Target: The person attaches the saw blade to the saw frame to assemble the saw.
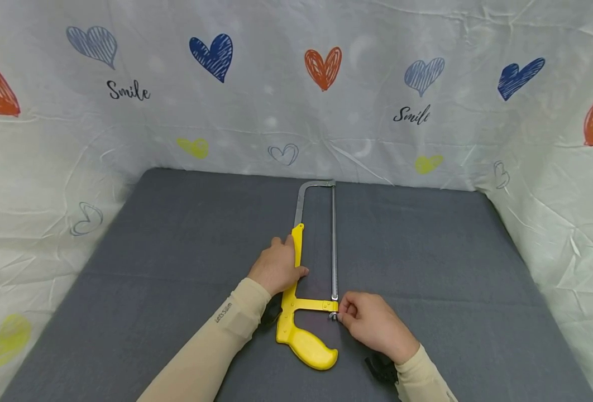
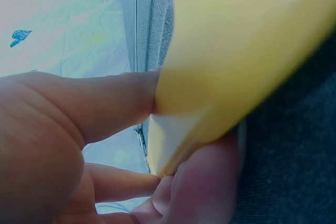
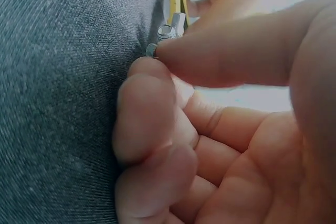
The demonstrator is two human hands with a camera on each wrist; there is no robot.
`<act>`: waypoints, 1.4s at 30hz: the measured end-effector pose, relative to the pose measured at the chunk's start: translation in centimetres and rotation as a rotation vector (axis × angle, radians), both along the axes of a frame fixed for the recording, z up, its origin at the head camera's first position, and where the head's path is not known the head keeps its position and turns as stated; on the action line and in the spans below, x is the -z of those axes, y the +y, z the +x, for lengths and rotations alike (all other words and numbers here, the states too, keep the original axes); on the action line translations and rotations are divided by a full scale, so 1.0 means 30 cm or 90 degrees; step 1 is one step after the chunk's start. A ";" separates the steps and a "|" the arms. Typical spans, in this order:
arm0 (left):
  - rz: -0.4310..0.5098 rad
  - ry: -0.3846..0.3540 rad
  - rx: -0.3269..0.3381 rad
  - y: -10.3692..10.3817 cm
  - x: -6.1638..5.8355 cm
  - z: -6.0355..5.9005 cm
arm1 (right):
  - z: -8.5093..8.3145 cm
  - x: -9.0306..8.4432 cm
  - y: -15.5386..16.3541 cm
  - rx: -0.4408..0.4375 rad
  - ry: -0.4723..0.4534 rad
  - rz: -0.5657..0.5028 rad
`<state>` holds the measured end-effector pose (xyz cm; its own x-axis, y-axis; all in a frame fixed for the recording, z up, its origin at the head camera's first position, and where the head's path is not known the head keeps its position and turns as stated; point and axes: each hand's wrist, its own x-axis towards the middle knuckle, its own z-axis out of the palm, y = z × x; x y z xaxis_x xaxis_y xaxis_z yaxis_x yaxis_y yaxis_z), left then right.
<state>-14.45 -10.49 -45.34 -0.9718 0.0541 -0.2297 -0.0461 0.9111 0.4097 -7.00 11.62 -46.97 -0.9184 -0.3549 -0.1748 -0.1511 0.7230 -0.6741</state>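
Observation:
A hacksaw with a yellow handle and silver front frame lies flat on the grey cloth, its handle toward me. My left hand grips the yellow part of the frame above the handle, thumb on the near side. The blade side runs straight along the right. At its lower end, below the yellow crosspiece, sits a small metal wing nut. My right hand pinches one wing of it between thumb and index finger, as the right wrist view shows. The other right fingers are curled.
Grey cloth covers the table. A white sheet printed with hearts and "Smile" hangs behind and along both sides. A dark strap piece is at the right wrist, another dark piece by the left.

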 end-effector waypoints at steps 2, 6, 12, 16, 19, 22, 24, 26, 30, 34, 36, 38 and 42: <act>-0.001 0.000 0.000 0.001 0.001 0.001 | 0.002 -0.001 0.000 0.014 -0.009 0.001; -0.002 -0.002 -0.001 0.003 0.004 0.000 | 0.008 -0.007 -0.010 0.068 -0.044 0.003; -0.006 0.000 -0.002 0.001 0.001 -0.001 | 0.012 0.004 -0.043 0.114 -0.038 0.028; -0.006 0.000 -0.001 -0.001 0.000 -0.001 | 0.016 0.006 -0.054 0.117 -0.007 0.036; -0.008 0.000 -0.001 0.000 0.001 -0.001 | 0.016 0.005 -0.056 0.116 0.000 0.036; -0.009 0.001 -0.001 0.000 0.002 -0.001 | 0.014 0.006 -0.056 0.111 -0.002 0.034; -0.008 0.002 0.000 0.000 0.002 -0.001 | 0.013 0.006 -0.055 0.108 -0.004 0.031; -0.008 0.003 0.002 0.000 0.002 -0.001 | 0.013 0.006 -0.054 0.106 -0.004 0.028; -0.007 0.003 0.002 -0.001 0.002 -0.001 | 0.011 0.008 -0.053 0.100 0.001 0.024; -0.007 0.003 0.002 -0.001 0.003 -0.002 | 0.008 0.012 -0.050 0.092 0.012 0.024; -0.007 0.003 0.003 -0.001 0.003 -0.002 | 0.007 0.014 -0.048 0.089 0.018 0.025; -0.007 0.003 0.004 -0.002 0.003 -0.002 | 0.006 0.015 -0.047 0.086 0.021 0.025; -0.005 0.002 0.005 -0.003 0.003 -0.002 | 0.005 0.014 -0.046 0.084 0.017 0.023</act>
<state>-14.52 -10.57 -45.44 -0.9719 0.0592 -0.2277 -0.0384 0.9148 0.4020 -6.86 10.25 -47.40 -0.9614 -0.2242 -0.1595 -0.0707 0.7613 -0.6445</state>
